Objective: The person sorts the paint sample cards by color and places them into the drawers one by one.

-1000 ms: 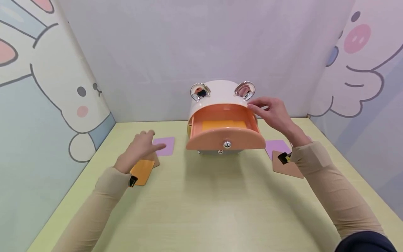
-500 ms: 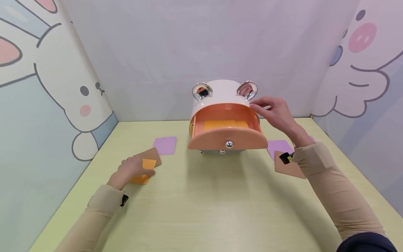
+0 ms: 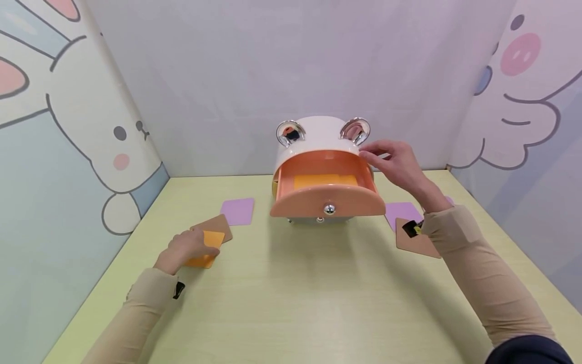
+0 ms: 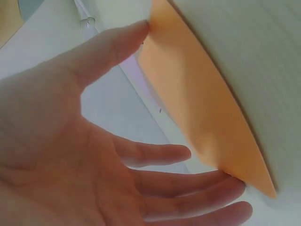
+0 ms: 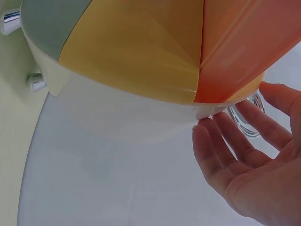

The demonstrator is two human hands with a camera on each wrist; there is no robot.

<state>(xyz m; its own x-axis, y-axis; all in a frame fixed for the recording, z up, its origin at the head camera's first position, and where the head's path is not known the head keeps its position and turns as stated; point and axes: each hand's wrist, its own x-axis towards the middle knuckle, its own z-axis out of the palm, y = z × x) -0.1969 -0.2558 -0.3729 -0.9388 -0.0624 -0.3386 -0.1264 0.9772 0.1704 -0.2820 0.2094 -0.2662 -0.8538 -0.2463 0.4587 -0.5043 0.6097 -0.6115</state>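
While the left hand works at the lower left of the head view, the right hand touches the white box near the frame's centre, at the upper right of its shell. The right fingers are loosely extended; their tips rest on the shell without wrapping round it, a light contact that would suit steadying. The coral drawer juts forward, probably shifting weight to the front, which may explain that touch. Pulled out this way, it exposes its inside from above: flat orange pieces lie there, behind the front panel with its silver knob.

The orange card is at the lower left, under the left hand and overlapping a brown card. In the left wrist view, the thumb meets one edge and longer fingers the opposite one, so the hand seems to pinch the card across, palm clear; thin and flat, it likely offers little else to grip. Whether it is lifted at all from the table is hard to tell.

Above it, a purple card lies well within the left arm's reach. At the right, a second brown card laps a second purple card, partly hidden by the sleeve.
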